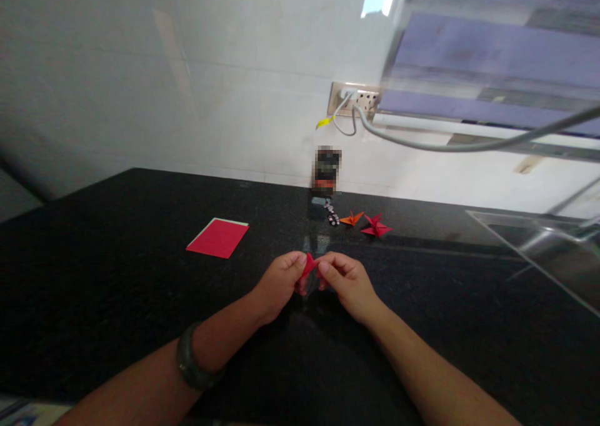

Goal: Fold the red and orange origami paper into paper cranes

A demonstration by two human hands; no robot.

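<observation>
A small piece of folded red paper is held between my two hands, just above the dark counter. My left hand pinches its left side between thumb and fingers. From the other side, my right hand grips its right edge with thumb and fingertips; that edge is mostly hidden by the fingers. Behind my right hand lie an orange origami crane and red origami cranes close together. To the left rests a stack of square paper, red on top with a pale edge showing beneath.
A phone-like object, blurred out, leans against the wall with a beaded strap in front. A metal sink is set into the counter at right. A grey cable runs from the wall socket.
</observation>
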